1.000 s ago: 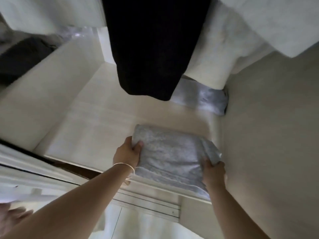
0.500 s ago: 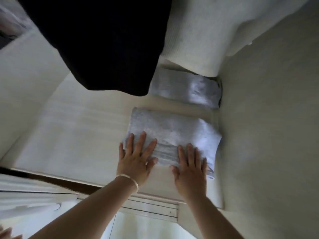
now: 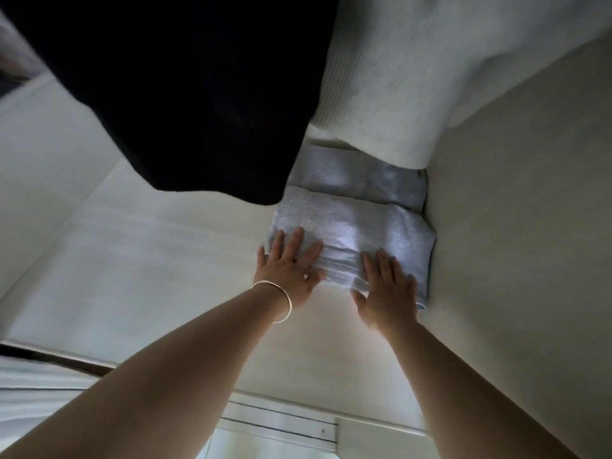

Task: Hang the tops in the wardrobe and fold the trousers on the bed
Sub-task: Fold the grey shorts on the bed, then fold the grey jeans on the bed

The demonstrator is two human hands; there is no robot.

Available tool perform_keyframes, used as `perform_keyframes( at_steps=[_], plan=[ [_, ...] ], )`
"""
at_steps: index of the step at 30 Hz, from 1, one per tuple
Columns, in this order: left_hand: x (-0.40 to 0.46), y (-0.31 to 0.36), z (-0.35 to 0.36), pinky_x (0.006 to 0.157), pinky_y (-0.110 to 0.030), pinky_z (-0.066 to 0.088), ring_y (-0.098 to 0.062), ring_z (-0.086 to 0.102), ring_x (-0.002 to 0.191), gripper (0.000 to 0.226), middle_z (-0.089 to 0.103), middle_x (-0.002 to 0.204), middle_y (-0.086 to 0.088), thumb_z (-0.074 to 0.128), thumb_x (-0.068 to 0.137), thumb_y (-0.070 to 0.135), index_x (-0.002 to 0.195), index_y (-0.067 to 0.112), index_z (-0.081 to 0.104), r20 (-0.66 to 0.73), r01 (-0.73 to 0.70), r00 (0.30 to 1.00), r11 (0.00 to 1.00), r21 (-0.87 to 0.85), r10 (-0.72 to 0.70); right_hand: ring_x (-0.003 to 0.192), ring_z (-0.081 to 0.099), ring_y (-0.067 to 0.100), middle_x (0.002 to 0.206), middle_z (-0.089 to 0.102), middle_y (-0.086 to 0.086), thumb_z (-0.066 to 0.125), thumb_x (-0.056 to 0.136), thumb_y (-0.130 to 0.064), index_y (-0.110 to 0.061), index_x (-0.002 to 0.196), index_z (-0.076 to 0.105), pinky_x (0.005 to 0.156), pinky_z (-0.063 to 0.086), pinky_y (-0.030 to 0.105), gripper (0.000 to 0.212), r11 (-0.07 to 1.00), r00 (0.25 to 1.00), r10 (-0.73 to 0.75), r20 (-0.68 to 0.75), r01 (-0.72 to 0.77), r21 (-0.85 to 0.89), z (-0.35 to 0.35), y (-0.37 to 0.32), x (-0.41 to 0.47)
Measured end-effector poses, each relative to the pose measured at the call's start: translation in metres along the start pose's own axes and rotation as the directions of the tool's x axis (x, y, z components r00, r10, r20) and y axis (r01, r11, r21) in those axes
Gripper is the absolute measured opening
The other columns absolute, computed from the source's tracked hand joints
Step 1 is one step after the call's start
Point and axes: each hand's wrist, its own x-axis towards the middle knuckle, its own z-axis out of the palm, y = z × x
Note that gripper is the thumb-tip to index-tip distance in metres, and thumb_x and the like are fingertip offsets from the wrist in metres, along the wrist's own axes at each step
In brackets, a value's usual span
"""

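A folded light grey garment (image 3: 351,226) lies on the pale wardrobe floor (image 3: 149,260), close to the right wall. My left hand (image 3: 288,270), with a thin bangle at the wrist, presses flat on its near left part. My right hand (image 3: 385,286) presses flat on its near right edge. Both hands have straight, spread fingers. A second folded grey garment (image 3: 361,177) lies just behind the first, touching it. A black top (image 3: 185,87) hangs above at the left, and a white ribbed top (image 3: 390,91) hangs to its right.
The wardrobe's right wall (image 3: 523,226) stands right beside the folded garments. The left wall (image 3: 43,144) slopes away at the far left. A sliding door track (image 3: 281,422) runs along the near edge.
A second ago both hands gripped the folded garment at the front edge. It now lies deeper in, against the other folded piece, and my hands press flat on it.
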Motion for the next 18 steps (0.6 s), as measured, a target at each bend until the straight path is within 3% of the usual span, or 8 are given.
perform_keyframes(
  at_steps=[2, 4, 8, 11, 14, 18],
  plan=[
    [-0.023, -0.002, -0.009, 0.118, -0.046, 0.005, -0.022, -0.004, 0.146, 0.058, -0.007, 0.158, 0.005, 0.030, 0.096, 0.050, 0.148, 0.039, 0.005, -0.048, 0.004, 0.999, 0.999, -0.036, -0.006, 0.142, 0.020, 0.035, 0.152, 0.025, 0.015, 0.053, 0.088, -0.025, -0.013, 0.145, 0.029, 0.113, 0.019, 0.052, 0.063, 0.991, 0.993, 0.049, -0.108, -0.034, 0.132, -0.016, -0.011, -0.017],
    [-0.064, -0.004, -0.019, 0.116, -0.039, 0.017, -0.020, 0.013, 0.143, 0.057, 0.009, 0.156, 0.003, 0.037, 0.095, 0.045, 0.147, 0.034, 0.017, -0.095, 0.056, 0.994, 0.997, -0.055, -0.062, 0.124, 0.044, 0.036, 0.131, 0.052, 0.017, 0.058, 0.080, -0.012, -0.009, 0.129, 0.051, 0.100, 0.038, 0.045, 0.049, 0.953, 0.981, 0.062, -0.181, -0.004, 0.303, -0.031, -0.031, -0.047],
    [-0.181, 0.000, -0.045, 0.104, -0.032, 0.039, -0.016, 0.044, 0.127, 0.053, 0.035, 0.144, 0.005, 0.044, 0.093, 0.038, 0.143, 0.031, 0.028, 0.035, 0.272, 0.960, 0.903, -0.333, -0.277, 0.119, 0.046, 0.017, 0.127, 0.053, -0.003, 0.046, 0.091, -0.022, -0.023, 0.130, 0.047, 0.097, 0.037, 0.027, 0.039, 0.912, 0.977, -0.211, 0.004, 0.196, 0.361, -0.065, -0.085, -0.137],
    [-0.277, 0.009, -0.082, 0.096, -0.028, 0.045, -0.009, 0.056, 0.114, 0.036, 0.057, 0.124, 0.015, 0.045, 0.090, 0.032, 0.125, 0.039, 0.050, -0.043, 0.363, 0.907, 0.830, -0.424, -0.419, 0.113, 0.052, 0.014, 0.118, 0.059, -0.007, 0.046, 0.091, -0.022, -0.026, 0.119, 0.056, 0.092, 0.040, 0.024, 0.030, 0.814, 0.901, -0.435, 0.004, 0.391, 0.430, -0.091, -0.125, -0.205],
    [-0.362, 0.007, -0.123, 0.090, -0.028, 0.047, -0.012, 0.058, 0.109, 0.031, 0.061, 0.118, 0.014, 0.041, 0.092, 0.028, 0.117, 0.037, 0.058, -0.206, 0.488, 0.779, 0.780, -0.392, -0.592, 0.108, 0.057, 0.014, 0.111, 0.064, -0.007, 0.049, 0.090, -0.023, -0.028, 0.113, 0.062, 0.087, 0.044, 0.024, 0.027, 0.691, 0.807, -0.590, -0.035, 0.527, 0.496, -0.122, -0.166, -0.274],
    [-0.488, 0.002, -0.154, 0.084, -0.034, 0.049, -0.020, 0.060, 0.106, 0.030, 0.063, 0.116, 0.009, 0.040, 0.093, 0.027, 0.114, 0.035, 0.060, -0.331, 0.682, 0.477, 0.581, -0.445, -0.814, 0.102, 0.061, 0.018, 0.105, 0.066, -0.004, 0.046, 0.092, -0.024, -0.023, 0.108, 0.064, 0.081, 0.047, 0.027, 0.024, 0.450, 0.606, -0.779, -0.158, 0.717, 0.532, -0.172, -0.211, -0.377]
  ],
)
